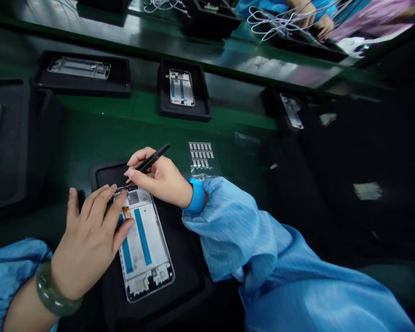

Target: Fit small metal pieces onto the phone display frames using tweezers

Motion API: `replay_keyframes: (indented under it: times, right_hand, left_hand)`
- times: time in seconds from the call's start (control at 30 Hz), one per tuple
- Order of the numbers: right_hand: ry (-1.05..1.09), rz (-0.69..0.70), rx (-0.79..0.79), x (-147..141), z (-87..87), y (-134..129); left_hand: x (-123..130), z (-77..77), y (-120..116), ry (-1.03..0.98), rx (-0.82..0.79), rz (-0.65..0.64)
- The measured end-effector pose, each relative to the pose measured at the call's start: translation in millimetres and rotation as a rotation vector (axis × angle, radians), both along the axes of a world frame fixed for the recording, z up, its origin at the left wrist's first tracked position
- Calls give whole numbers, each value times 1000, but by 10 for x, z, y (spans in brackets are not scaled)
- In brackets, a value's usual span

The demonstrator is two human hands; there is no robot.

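A silver phone frame (147,244) with two blue strips lies tilted in a black tray (190,281). My left hand (93,230) rests on its upper left part, fingers spread, with the fingertips near a small orange flex piece (127,213). Between the thumb and fingers of my right hand (162,177) is a black pen-like tool (152,159), its lower end at the top edge of the frame. The tool's very tip is hard to make out. Right of my right hand, several small metallic pieces (200,153) sit in rows on a clear sheet.
Black trays with phone frames stand at the back left (86,90), back middle (185,113) and back right (271,99). Another large tray (14,152) is at the left edge. Beyond the ledge, another person's hands (323,25) are near white cables (273,20).
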State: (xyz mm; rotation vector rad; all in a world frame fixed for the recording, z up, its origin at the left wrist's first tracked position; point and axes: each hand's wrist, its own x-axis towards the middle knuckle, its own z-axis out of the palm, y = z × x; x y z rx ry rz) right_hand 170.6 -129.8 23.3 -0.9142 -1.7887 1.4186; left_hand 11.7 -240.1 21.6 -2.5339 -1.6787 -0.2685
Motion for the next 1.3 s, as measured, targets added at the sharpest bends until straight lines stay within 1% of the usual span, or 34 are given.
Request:
replay_keyframes:
  times: [0.17, 0.47, 0.8, 1.3]
  right_hand:
    - [-107, 20, 59, 7, 40, -17]
    - [-156, 55, 217, -8, 43, -56]
    - [-183, 43, 224, -8, 49, -46]
    - [-190, 61, 227, -41, 45, -51]
  left_hand:
    - [7, -15, -4, 1, 9, 6]
    - [14, -3, -3, -19, 3, 9]
    - [-6, -19, 8, -43, -14, 22]
    - [-6, -9, 12, -77, -20, 18]
